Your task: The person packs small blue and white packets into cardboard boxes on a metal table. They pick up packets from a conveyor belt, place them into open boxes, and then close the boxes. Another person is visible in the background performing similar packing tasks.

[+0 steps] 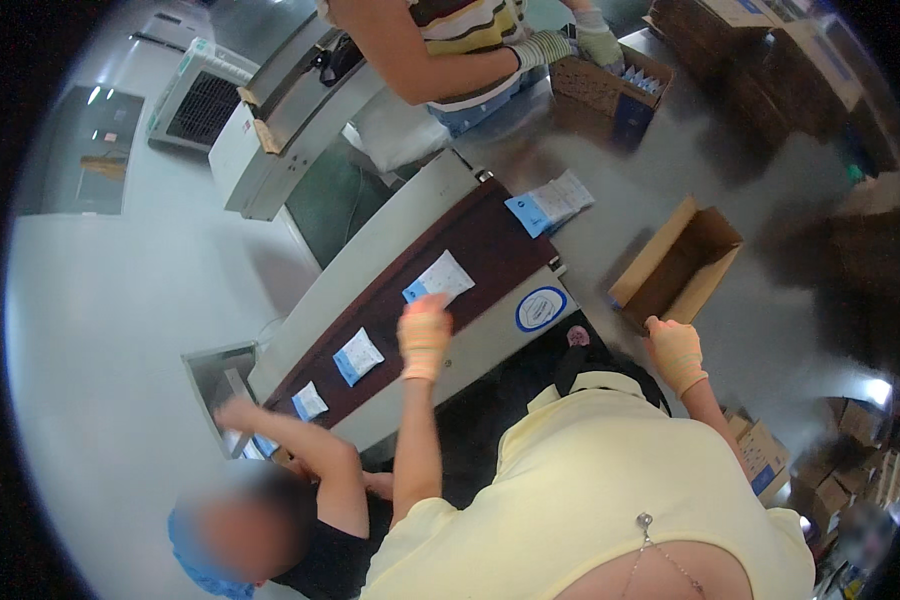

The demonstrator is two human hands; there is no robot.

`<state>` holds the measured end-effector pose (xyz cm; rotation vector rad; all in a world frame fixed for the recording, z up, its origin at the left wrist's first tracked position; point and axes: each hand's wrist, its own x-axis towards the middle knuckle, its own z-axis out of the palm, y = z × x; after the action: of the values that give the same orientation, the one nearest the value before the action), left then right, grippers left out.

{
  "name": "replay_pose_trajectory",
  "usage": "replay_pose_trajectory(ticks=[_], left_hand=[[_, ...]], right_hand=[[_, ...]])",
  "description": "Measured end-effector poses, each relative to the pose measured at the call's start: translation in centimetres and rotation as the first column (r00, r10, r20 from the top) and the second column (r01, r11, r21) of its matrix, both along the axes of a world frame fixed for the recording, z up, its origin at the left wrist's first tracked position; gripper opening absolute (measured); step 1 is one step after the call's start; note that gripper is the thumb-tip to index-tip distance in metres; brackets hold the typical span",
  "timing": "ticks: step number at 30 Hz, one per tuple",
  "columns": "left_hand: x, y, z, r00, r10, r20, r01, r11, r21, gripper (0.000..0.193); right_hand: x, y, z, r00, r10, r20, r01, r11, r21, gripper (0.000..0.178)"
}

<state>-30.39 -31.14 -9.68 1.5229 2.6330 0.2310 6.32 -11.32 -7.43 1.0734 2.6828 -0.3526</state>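
Note:
My left hand, in a pale orange striped glove, reaches over the dark red conveyor belt. Its blurred fingers are at the near edge of a white and blue packet, and whether they grip it cannot be told. Closed at the near end of an open cardboard box, my gloved right hand appears to pinch the rim. Bare brown inner walls show in the box. Farther along the belt, more packets lie overlapped at its end. Two others, a packet and a smaller-looking packet, lie to the left.
Across the table, a co-worker's gloved hands work at a packet-filled carton. Another person with a blue cap reaches toward the belt's left end. A white machine stands behind the belt. Cardboard cartons are stacked at right.

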Motion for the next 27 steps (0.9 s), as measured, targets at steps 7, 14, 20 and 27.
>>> replay_pose_trajectory(ticks=[7,14,20,27], left_hand=[[-10.0,-7.4,0.6,0.961,0.231,-0.151,-0.275,0.855,-0.440,0.054],[-12.2,6.2,2.2,0.914,0.094,0.394,0.007,0.969,-0.248,0.031],[-5.7,24.0,0.0,0.581,-0.176,0.795,-0.054,0.966,0.254,0.034],[-0.8,31.9,-9.1,0.569,0.053,0.821,0.267,0.932,-0.246,0.067]], right_hand=[[-0.5,0.3,1.0,0.998,-0.048,0.029,0.050,0.996,-0.077,0.007],[-0.5,0.6,1.4,0.998,-0.051,0.039,0.056,0.988,-0.144,0.012],[-0.2,0.3,1.0,0.997,-0.077,0.011,0.078,0.985,-0.154,0.011],[-1.1,0.7,2.8,0.995,-0.073,0.072,0.087,0.971,-0.222,0.009]])
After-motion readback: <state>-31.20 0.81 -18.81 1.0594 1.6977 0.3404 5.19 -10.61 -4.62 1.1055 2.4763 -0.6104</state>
